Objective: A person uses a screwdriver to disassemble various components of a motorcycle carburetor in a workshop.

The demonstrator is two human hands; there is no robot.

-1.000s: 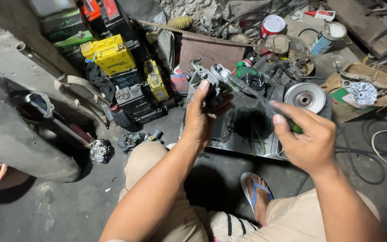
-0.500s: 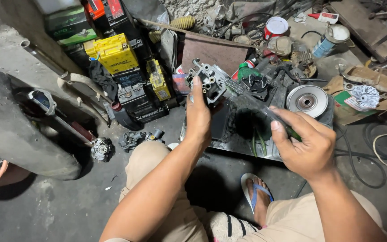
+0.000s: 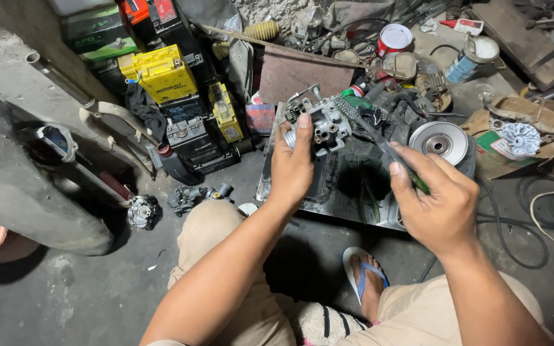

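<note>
Two hands up over the black metal tray. Left hand grips a grey carburetor, thumb up its side, held above the tray's far edge. Right hand is clenched on a green-handled screwdriver, shaft angled up-left with its tip at the carburetor. Silver pulley disc sits just right of the tray; yellow battery well left of it; blue sandal nearer than the tray.

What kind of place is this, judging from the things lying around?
Most likely a small motorcycle or engine repair workshop: a stack of vehicle batteries, a metal pulley disc, and the left hand holding a carburetor over a greasy concrete floor.
</note>
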